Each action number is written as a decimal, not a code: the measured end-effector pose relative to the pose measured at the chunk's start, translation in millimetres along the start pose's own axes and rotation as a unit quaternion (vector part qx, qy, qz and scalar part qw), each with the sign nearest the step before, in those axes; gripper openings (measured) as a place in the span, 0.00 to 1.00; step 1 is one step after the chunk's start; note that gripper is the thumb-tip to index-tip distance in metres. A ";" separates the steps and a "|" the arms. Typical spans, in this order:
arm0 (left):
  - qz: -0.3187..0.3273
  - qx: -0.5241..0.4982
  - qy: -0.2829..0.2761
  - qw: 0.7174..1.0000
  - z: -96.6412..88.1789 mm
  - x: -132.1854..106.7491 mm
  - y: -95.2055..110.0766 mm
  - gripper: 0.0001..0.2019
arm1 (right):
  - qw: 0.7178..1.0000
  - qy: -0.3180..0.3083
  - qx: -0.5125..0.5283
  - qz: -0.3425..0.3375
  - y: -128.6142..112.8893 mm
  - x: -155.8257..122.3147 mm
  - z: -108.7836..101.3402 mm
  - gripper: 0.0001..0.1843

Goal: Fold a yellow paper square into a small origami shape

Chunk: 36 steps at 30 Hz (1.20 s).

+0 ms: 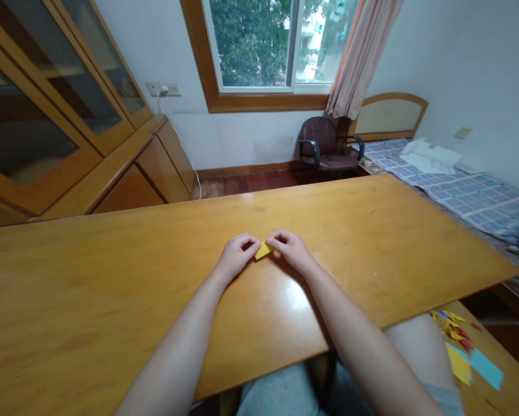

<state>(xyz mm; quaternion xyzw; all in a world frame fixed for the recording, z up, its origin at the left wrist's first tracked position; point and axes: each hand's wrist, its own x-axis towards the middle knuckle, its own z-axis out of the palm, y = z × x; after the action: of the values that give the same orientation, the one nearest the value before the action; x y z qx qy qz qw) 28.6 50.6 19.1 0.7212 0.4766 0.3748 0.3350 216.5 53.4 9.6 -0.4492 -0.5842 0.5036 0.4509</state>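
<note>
A small piece of yellow paper [263, 250] is pinched between my two hands, just above or on the wooden table [112, 289]. My left hand [237, 254] grips its left end between thumb and fingers. At the other end, my right hand [289, 248] pinches the paper's upper right part, so that part is hidden. The paper looks folded, with a straight lower edge, but its creases are too small to make out.
Right of my leg, a lower wooden surface [515, 398] bears yellow paper [459, 365], blue paper [487, 370] and a pile of small coloured folded pieces [452, 326]. Beyond the table stand an office chair [322, 138], a bed [467, 196] and a cabinet [129, 193].
</note>
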 end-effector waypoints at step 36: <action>-0.044 -0.015 0.018 0.999 -3.3 2.2 -6.3 0.10 | 0.994 0.106 -0.024 -0.009 7.3 5.5 -4.7 0.14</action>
<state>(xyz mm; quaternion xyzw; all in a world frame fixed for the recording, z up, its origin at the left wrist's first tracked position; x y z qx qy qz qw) 23.6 55.1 15.9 0.6879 0.5079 0.3797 0.3532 220.6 60.2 3.1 -0.5054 -0.5488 0.4350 0.5042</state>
